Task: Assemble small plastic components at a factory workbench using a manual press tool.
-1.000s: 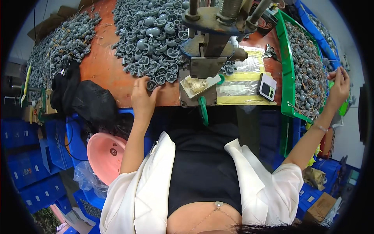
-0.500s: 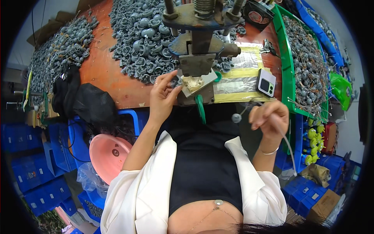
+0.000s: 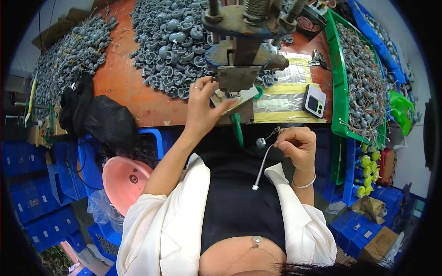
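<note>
My left hand (image 3: 205, 108) is raised at the front of the metal press (image 3: 239, 50), fingers pinching a small grey part at the press's jaw. My right hand (image 3: 298, 145) is held below the bench edge, shut on a thin wire piece (image 3: 262, 162) with a grey cap at its top and a white sleeve hanging down. A large heap of grey moulded parts (image 3: 171, 43) lies on the orange bench (image 3: 124, 87) just behind my left hand.
A green tray (image 3: 340, 78) of wired grey parts stands at the right, with a small white device (image 3: 315, 101) on yellow-taped sheets beside it. A black bag (image 3: 99, 117) lies at left. Blue crates (image 3: 27, 184) and a pink basin (image 3: 124, 179) sit below the bench.
My right hand came back from the green tray to my front, now holding a wire piece. My left hand left the grey heap and reached the press's jaw.
</note>
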A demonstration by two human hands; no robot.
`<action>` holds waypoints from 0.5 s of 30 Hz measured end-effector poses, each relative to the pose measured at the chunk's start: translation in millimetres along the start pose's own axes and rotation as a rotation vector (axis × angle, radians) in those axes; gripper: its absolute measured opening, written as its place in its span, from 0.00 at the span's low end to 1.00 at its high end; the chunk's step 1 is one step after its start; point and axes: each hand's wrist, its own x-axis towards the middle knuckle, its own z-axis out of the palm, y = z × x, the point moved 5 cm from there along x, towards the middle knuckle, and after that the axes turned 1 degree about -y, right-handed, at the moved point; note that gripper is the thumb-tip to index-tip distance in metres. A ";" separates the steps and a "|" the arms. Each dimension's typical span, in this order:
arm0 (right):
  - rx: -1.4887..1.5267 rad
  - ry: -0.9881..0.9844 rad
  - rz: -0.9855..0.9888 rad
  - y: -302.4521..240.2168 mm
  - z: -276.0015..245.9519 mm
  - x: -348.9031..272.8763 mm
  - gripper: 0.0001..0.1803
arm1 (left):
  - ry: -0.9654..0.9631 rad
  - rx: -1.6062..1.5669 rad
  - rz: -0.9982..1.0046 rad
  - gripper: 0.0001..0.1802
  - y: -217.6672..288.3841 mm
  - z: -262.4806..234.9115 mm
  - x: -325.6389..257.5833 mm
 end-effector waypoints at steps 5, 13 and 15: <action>-0.471 0.061 -0.086 -1.6 7.7 4.7 0.06 | 0.096 0.167 0.071 0.12 -26.9 -9.8 31.4; -0.419 0.101 -0.175 -2.2 16.0 4.5 0.04 | 0.112 0.525 0.207 0.07 -39.7 8.7 67.1; -0.388 0.146 -0.083 -0.1 16.1 1.5 0.06 | 0.075 0.544 0.185 0.08 -45.9 13.4 70.8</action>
